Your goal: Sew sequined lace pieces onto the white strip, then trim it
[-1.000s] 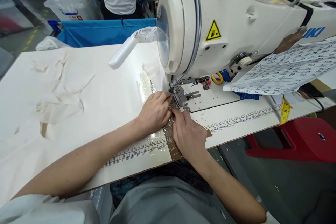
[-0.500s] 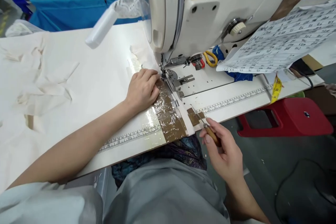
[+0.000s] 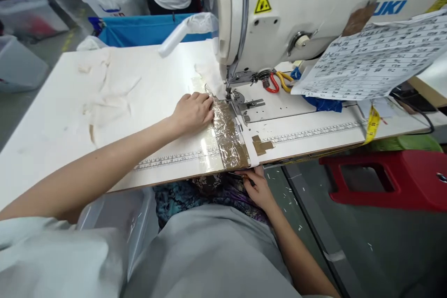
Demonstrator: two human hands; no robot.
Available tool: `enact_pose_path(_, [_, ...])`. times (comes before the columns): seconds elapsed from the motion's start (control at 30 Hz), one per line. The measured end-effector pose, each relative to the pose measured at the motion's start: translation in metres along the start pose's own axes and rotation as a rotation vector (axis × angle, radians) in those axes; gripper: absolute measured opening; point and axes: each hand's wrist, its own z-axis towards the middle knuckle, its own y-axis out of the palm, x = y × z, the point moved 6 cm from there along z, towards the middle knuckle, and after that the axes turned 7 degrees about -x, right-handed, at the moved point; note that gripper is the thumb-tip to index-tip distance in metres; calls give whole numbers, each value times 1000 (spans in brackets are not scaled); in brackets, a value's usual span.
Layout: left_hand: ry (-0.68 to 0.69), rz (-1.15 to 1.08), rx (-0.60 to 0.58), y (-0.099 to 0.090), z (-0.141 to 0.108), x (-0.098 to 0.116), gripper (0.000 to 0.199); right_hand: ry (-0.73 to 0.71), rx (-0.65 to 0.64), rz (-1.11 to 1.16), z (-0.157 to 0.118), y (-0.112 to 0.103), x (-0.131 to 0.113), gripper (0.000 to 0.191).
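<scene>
My left hand (image 3: pixel 194 111) lies on the white table (image 3: pixel 157 70), just left of the needle area of the sewing machine (image 3: pixel 272 18). Its fingers are bent and close together at the edge of the brown tape (image 3: pixel 228 137); anything beneath them is hidden. At the table's front edge, my right hand (image 3: pixel 257 188) holds the awl, of which only a bit of handle and thin metal shows. A white fabric strip (image 3: pixel 249 146) runs from the presser foot down over the front edge, close above my right hand.
Thin cream fabric pieces (image 3: pixel 111 102) lie on the left of the table. Red-handled and yellow-handled scissors (image 3: pixel 274 84) are behind the needle plate. A printed sheet (image 3: pixel 370 60) hangs at right, above a yellow tape measure (image 3: pixel 372 125). A red stool (image 3: pixel 415 179) stands beyond the front edge.
My right hand has moved left and down to the table's front edge with the awl, beneath the strip's end. My left hand stays beside the needle area. The camera view has shifted and shows more surroundings.
</scene>
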Motion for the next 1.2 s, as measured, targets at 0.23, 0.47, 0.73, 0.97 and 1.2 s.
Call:
enact_pose_path(0.23, [54,-99,-101,-19,-90,-17,52,-22,-197,145,-4,24,-7,34])
enact_pose_path(0.47, [-32,-466,-152,-15,-172,-32,52,34,-665,255,-55,46,-48,29])
enact_pose_path(0.73, [-112,-615,-41,-8,-222,-39,42,112,-566,23,-40,61,-29,33])
enact_pose_path(0.97, [225,-1081,-269,74,-215,50,35,4,-430,221,-30,49,-55,28])
enact_pose_path(1.2, [303,-866,-264,169,-149,137,23,42,-225,39,-23,30,-49,33])
